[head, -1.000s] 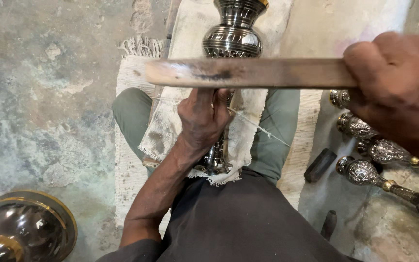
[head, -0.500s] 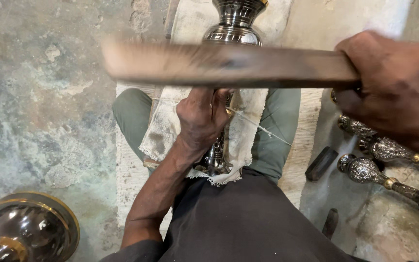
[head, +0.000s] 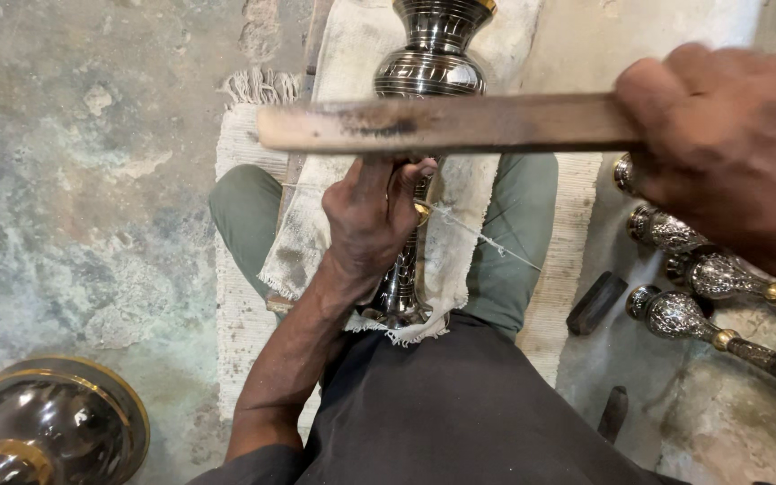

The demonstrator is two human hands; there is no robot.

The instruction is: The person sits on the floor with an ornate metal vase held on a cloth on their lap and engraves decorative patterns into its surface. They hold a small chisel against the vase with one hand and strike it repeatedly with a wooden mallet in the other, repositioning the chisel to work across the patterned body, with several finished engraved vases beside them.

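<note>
A tall dark engraved metal vase [head: 430,63] lies across my lap on a frayed white cloth [head: 321,211]. My left hand [head: 372,211] grips its narrow neck and pinches a small tool against the metal; the tool's tip is hidden by my fingers. My right hand [head: 729,148] is raised at the upper right, closed around one end of a flat wooden stick [head: 442,124]. The stick stretches leftward across the view, just above my left hand and the vase's bulge.
Several finished engraved metal pieces [head: 702,274] lie on the floor at the right, with a dark block [head: 596,303] beside them. A round dark metal bowl with a brass rim [head: 47,427] sits at the lower left. A woven mat [head: 240,323] lies under my legs on rough concrete.
The wooden stick swung up and blurred half a second ago, then came back down to just above my left hand. My left hand has stayed on the vase.
</note>
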